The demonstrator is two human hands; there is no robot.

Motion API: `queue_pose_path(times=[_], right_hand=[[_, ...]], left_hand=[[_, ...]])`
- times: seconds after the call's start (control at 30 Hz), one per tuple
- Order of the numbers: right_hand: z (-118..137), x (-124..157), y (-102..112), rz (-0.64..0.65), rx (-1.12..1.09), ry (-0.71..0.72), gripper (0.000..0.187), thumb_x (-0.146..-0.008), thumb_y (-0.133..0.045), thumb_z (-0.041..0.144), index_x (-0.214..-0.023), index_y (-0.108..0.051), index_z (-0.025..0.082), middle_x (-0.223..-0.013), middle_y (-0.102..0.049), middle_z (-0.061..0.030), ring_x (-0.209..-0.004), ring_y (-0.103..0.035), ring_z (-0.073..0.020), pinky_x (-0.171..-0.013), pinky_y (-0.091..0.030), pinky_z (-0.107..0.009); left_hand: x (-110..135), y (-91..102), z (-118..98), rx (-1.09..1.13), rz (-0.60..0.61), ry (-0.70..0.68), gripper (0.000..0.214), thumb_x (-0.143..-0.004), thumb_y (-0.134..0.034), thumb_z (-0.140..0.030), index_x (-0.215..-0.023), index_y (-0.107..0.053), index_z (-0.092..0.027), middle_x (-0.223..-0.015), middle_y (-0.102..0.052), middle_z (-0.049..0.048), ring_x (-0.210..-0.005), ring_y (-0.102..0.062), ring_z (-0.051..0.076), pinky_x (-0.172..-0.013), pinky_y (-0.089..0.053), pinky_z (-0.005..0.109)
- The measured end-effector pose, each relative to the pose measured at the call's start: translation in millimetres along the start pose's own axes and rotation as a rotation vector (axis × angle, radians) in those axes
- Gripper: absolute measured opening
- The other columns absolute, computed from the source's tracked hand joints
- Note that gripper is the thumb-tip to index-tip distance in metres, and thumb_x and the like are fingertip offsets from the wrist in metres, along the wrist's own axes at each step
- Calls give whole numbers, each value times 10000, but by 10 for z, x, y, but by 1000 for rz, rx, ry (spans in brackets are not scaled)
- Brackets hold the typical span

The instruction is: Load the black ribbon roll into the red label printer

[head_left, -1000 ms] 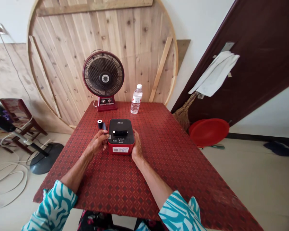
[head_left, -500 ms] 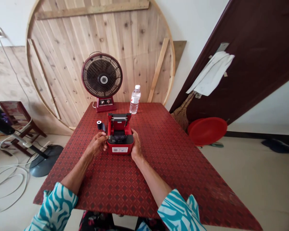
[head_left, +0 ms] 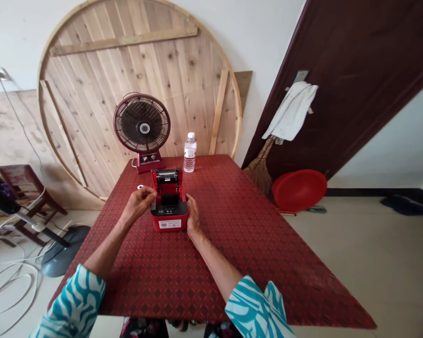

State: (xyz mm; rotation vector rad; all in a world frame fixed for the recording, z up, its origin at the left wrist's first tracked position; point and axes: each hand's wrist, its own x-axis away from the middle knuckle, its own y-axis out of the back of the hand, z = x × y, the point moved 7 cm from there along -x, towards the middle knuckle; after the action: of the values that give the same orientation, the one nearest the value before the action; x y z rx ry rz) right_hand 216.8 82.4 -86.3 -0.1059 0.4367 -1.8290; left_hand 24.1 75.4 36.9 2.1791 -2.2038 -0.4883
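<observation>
A small red and black thermal printer stands on the table with its lid raised, a barcode label on its front and its dark paper bay showing. My right hand grips its right side, fingers along the wall. At the printer's upper left edge, my left hand is closed in a pinch; whatever lies between the fingertips is too small to make out. Behind that hand, only the white top of a small paper roll shows, the rest being hidden.
A red patterned cloth covers the table. Toward its back stand a dark red fan and a water bottle. Behind leans a large round wooden board. On the right are a broom and a red basin.
My left hand has risen from the printer's front left corner to its upper left edge, now covering most of the paper roll. My right hand stays at the printer's side. The view has shifted.
</observation>
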Motion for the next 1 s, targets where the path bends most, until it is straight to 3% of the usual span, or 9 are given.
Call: queue_pose_path(times=[0.13,0.27,0.4,0.6,0.73,0.9,1.0], right_hand=[[-16,-16,-3,1,-7,20,502,-846,-459,579,-1180,-595,230,-1221,-648,-61,-1096,-586,-209,-941,-450,-388],[-38,-42,1,4,-4,51,493,-845,-464,574,-1162,-609,226,-1155,-677,-51,-1067,-592,-200,-914,-463,-362],[-55,-48,-9,27,3,55,480,-863,-443,566,-1173,-603,237,-1137,-677,-45,-1061,-590,-197,-913,-462,-359],[-59,-48,-19,45,6,45,471,-875,-433,551,-1191,-594,241,-1101,-684,-42,-1061,-587,-197,-922,-457,-362],[-62,-54,-4,27,-17,50,466,-858,-458,552,-1161,-612,234,-1091,-685,-39,-1066,-580,-201,-924,-455,-365],[-89,-52,1,31,-63,28,443,-839,-492,546,-1144,-625,253,-1087,-688,-25,-1070,-578,-202,-922,-449,-356],[-101,-48,4,34,-71,11,435,-840,-489,540,-1143,-625,258,-1103,-687,-21,-1067,-582,-201,-912,-452,-353]], left_hand=[[-303,-371,-287,-426,256,-218,121,-705,-641,-198,-766,-730,-251,-802,-735,12,-774,-660,194,-692,-491,253],[-565,-682,-125,-786,495,-209,235,-675,-586,-82,-717,-737,-257,-823,-748,27,-827,-683,224,-755,-479,268],[-670,-800,62,-912,638,-185,210,-629,-617,-80,-698,-729,-243,-786,-741,47,-801,-683,252,-712,-473,285],[-663,-837,126,-987,685,-160,216,-581,-639,-57,-661,-710,-244,-731,-728,27,-755,-675,228,-670,-472,260],[-612,-839,84,-1105,686,-207,228,-651,-641,-105,-801,-731,-252,-856,-748,39,-845,-682,240,-694,-485,266],[-456,-685,-215,-1063,570,-292,325,-747,-612,-151,-1040,-687,-266,-1059,-726,34,-994,-659,231,-825,-483,294],[-332,-376,-501,-848,403,-364,316,-777,-606,-196,-1086,-653,-242,-1101,-707,39,-985,-656,214,-859,-488,316]])
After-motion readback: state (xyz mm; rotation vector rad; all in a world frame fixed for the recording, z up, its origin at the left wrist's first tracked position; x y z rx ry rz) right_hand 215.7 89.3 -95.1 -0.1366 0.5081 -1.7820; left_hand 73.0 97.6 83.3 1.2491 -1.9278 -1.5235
